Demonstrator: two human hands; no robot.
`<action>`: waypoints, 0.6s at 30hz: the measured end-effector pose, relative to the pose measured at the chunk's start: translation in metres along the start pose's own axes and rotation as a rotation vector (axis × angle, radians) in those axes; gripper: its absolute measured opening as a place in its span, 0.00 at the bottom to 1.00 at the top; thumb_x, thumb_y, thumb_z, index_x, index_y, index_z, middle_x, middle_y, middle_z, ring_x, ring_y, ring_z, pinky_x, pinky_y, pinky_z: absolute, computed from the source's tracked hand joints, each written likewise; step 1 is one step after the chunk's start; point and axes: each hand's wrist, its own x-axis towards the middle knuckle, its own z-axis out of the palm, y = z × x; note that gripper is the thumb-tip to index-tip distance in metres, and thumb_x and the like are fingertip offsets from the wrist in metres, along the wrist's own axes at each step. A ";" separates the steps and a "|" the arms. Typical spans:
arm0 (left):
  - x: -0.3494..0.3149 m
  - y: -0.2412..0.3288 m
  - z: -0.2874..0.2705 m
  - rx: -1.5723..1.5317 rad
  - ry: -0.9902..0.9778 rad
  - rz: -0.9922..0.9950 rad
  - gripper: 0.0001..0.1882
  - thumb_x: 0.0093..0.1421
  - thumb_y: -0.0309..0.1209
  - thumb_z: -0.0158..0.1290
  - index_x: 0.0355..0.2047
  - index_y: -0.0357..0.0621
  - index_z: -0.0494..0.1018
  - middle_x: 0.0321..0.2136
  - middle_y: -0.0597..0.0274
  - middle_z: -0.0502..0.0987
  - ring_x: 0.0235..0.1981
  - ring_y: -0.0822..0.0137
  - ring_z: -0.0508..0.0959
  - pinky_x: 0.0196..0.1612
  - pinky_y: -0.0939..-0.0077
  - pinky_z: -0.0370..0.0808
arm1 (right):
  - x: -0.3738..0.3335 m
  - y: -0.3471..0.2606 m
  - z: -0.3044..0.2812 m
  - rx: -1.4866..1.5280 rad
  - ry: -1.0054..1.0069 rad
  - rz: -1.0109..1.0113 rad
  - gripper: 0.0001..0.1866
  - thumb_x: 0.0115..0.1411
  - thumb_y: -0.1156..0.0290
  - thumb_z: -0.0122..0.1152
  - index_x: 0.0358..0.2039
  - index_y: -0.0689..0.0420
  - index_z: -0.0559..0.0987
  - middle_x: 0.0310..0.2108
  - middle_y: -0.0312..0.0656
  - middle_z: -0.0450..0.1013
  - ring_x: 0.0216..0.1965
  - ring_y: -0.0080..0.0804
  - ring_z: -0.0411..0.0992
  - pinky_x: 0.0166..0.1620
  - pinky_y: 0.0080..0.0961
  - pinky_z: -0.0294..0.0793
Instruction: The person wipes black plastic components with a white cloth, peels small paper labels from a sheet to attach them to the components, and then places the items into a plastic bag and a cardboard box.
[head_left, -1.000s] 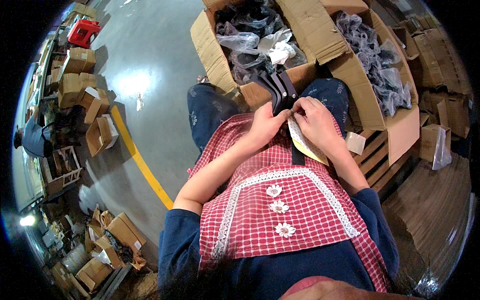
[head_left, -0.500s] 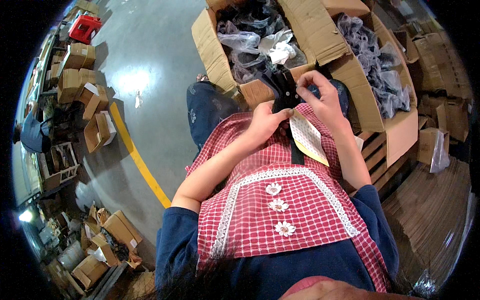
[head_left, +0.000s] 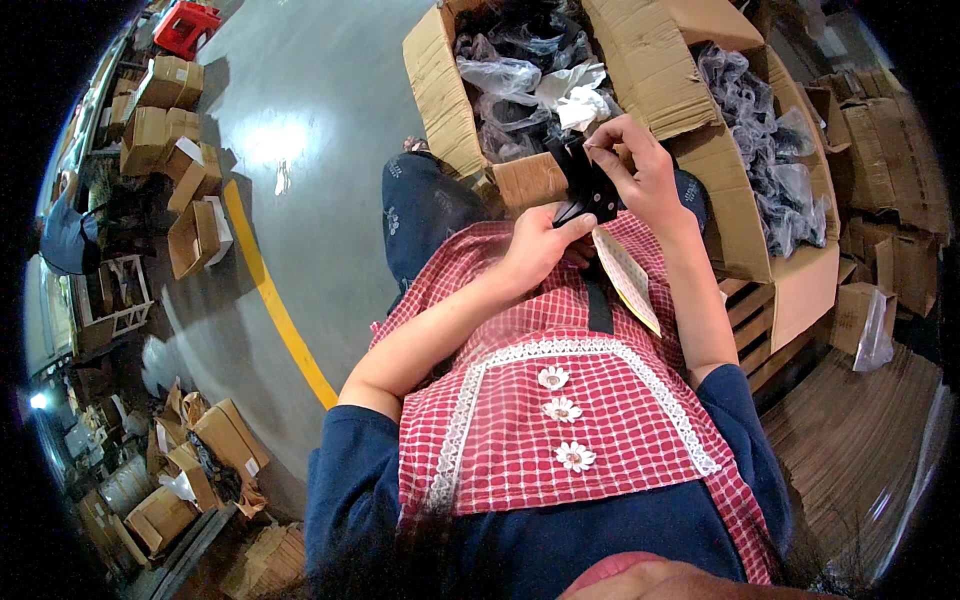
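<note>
Here's the left hand (head_left: 540,248), at the far end of the red checked apron (head_left: 560,415), fingers clenched around a bundle of black straps (head_left: 592,190). The bundle fans out past the apron's far edge, with small pale round dots showing on it, and a black strip (head_left: 599,300) trails back onto the apron's cloth.

Over to the right hand (head_left: 648,172), raised above the apron's far right corner: forefinger bent, thumb and forefinger tips drawn near each other, right beside the upper straps. Whether they grasp anything, I can't tell.

And a pale sheet (head_left: 626,272) with rows of small marks and a yellow edge slants over the apron's right side, its upper end by the left thumb.

Beyond the apron stands an open cardboard box (head_left: 528,183), packed with clear plastic bags (head_left: 500,77) around dark contents, crumpled white paper (head_left: 583,107) on top. Farther right of the apron, a second cardboard box (head_left: 805,295) brims with more bags. Left of the apron, a yellow line (head_left: 272,300) curves along the grey floor (head_left: 330,250).
</note>
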 end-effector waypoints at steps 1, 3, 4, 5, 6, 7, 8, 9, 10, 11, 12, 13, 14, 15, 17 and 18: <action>0.000 0.001 0.002 -0.011 -0.003 0.008 0.13 0.67 0.35 0.56 0.33 0.36 0.74 0.25 0.59 0.79 0.24 0.67 0.80 0.27 0.73 0.80 | -0.001 0.000 -0.001 0.011 -0.002 0.007 0.09 0.59 0.82 0.64 0.38 0.59 0.74 0.29 0.34 0.72 0.27 0.19 0.67 0.30 0.17 0.65; -0.002 0.007 0.005 0.039 0.026 -0.019 0.14 0.68 0.36 0.53 0.34 0.36 0.73 0.26 0.58 0.79 0.24 0.66 0.81 0.27 0.72 0.80 | -0.004 0.000 -0.002 0.031 -0.005 0.023 0.09 0.59 0.82 0.63 0.38 0.59 0.74 0.29 0.34 0.71 0.28 0.19 0.66 0.30 0.17 0.65; -0.002 0.011 0.006 0.066 0.043 -0.031 0.15 0.69 0.37 0.52 0.35 0.35 0.73 0.26 0.57 0.79 0.24 0.66 0.81 0.27 0.72 0.80 | -0.005 0.000 -0.002 0.024 -0.002 0.027 0.09 0.59 0.82 0.63 0.38 0.59 0.74 0.30 0.34 0.71 0.28 0.19 0.67 0.30 0.17 0.65; -0.002 0.008 0.006 0.061 0.036 -0.018 0.15 0.70 0.38 0.51 0.35 0.35 0.73 0.26 0.57 0.79 0.24 0.66 0.81 0.27 0.72 0.80 | -0.008 0.000 -0.002 0.018 0.002 0.031 0.08 0.60 0.82 0.63 0.38 0.59 0.74 0.30 0.34 0.71 0.29 0.19 0.67 0.31 0.17 0.66; -0.001 0.004 0.006 0.055 0.030 -0.006 0.16 0.70 0.38 0.50 0.36 0.35 0.73 0.26 0.56 0.78 0.24 0.66 0.80 0.27 0.72 0.80 | -0.009 0.000 -0.002 0.011 0.005 0.035 0.08 0.60 0.82 0.62 0.38 0.59 0.74 0.31 0.34 0.71 0.29 0.19 0.67 0.31 0.17 0.66; -0.001 0.001 0.005 0.049 0.027 0.004 0.16 0.71 0.38 0.48 0.37 0.34 0.72 0.27 0.56 0.78 0.24 0.65 0.80 0.27 0.71 0.80 | -0.010 0.000 -0.002 0.012 0.003 0.038 0.08 0.60 0.82 0.62 0.38 0.59 0.74 0.31 0.35 0.71 0.30 0.20 0.67 0.32 0.18 0.67; -0.001 0.000 0.005 0.036 0.030 -0.003 0.16 0.71 0.38 0.48 0.37 0.34 0.72 0.27 0.56 0.78 0.24 0.65 0.80 0.27 0.71 0.80 | -0.011 -0.001 -0.001 0.013 0.001 0.040 0.08 0.60 0.82 0.62 0.38 0.59 0.74 0.31 0.36 0.71 0.31 0.21 0.68 0.33 0.19 0.68; -0.001 -0.001 0.006 0.022 0.033 -0.011 0.17 0.72 0.38 0.47 0.37 0.34 0.72 0.27 0.56 0.79 0.24 0.65 0.80 0.27 0.71 0.80 | -0.012 -0.001 -0.001 0.015 -0.002 0.042 0.08 0.60 0.82 0.62 0.38 0.59 0.74 0.32 0.36 0.71 0.31 0.22 0.68 0.34 0.19 0.68; -0.001 -0.001 0.006 0.010 0.038 -0.017 0.17 0.72 0.39 0.47 0.37 0.34 0.72 0.27 0.55 0.79 0.24 0.65 0.81 0.26 0.71 0.80 | -0.012 0.000 0.000 0.027 -0.040 0.035 0.09 0.59 0.81 0.62 0.39 0.59 0.74 0.33 0.39 0.71 0.34 0.29 0.69 0.37 0.24 0.69; -0.001 -0.003 0.006 0.004 0.044 -0.011 0.17 0.72 0.38 0.47 0.37 0.34 0.72 0.27 0.55 0.79 0.24 0.65 0.81 0.26 0.71 0.80 | -0.012 0.002 0.000 0.039 -0.078 0.027 0.10 0.57 0.81 0.63 0.39 0.60 0.73 0.34 0.42 0.71 0.36 0.36 0.70 0.40 0.28 0.70; -0.001 -0.006 0.006 -0.003 0.050 -0.006 0.17 0.72 0.38 0.46 0.38 0.34 0.72 0.27 0.56 0.79 0.25 0.65 0.81 0.26 0.71 0.80 | -0.012 0.004 0.000 0.052 -0.117 0.018 0.11 0.56 0.80 0.63 0.39 0.60 0.73 0.35 0.45 0.71 0.39 0.44 0.71 0.43 0.33 0.71; -0.001 -0.007 0.006 -0.008 0.056 0.003 0.16 0.72 0.38 0.46 0.38 0.34 0.72 0.27 0.56 0.79 0.25 0.65 0.81 0.26 0.71 0.81 | -0.011 0.005 -0.001 0.025 -0.157 -0.014 0.12 0.55 0.80 0.63 0.39 0.60 0.73 0.35 0.45 0.71 0.40 0.44 0.71 0.44 0.34 0.71; -0.002 -0.007 0.005 0.035 0.063 0.023 0.17 0.71 0.38 0.47 0.37 0.34 0.73 0.27 0.55 0.79 0.25 0.65 0.81 0.27 0.70 0.80 | -0.011 0.007 -0.003 -0.002 -0.198 -0.047 0.12 0.55 0.80 0.63 0.38 0.60 0.73 0.36 0.46 0.70 0.40 0.45 0.70 0.45 0.35 0.71; -0.003 -0.005 0.005 0.077 0.071 0.044 0.17 0.71 0.38 0.48 0.37 0.33 0.73 0.27 0.55 0.79 0.26 0.65 0.81 0.27 0.70 0.80 | -0.010 0.008 -0.004 -0.028 -0.239 -0.080 0.12 0.54 0.80 0.64 0.38 0.60 0.73 0.36 0.46 0.70 0.41 0.46 0.69 0.46 0.36 0.70; -0.003 -0.007 0.003 0.228 0.097 0.100 0.17 0.69 0.38 0.50 0.37 0.32 0.74 0.27 0.54 0.80 0.26 0.65 0.81 0.29 0.69 0.78 | -0.005 0.002 -0.011 -0.058 -0.315 -0.089 0.11 0.52 0.80 0.63 0.37 0.60 0.73 0.37 0.46 0.69 0.44 0.46 0.68 0.49 0.37 0.69; 0.000 -0.012 -0.001 0.342 0.116 0.136 0.17 0.68 0.38 0.51 0.37 0.32 0.74 0.27 0.54 0.80 0.26 0.65 0.81 0.30 0.69 0.77 | -0.002 0.001 -0.016 -0.076 -0.354 -0.097 0.12 0.52 0.81 0.63 0.36 0.60 0.73 0.38 0.45 0.69 0.44 0.46 0.68 0.50 0.37 0.69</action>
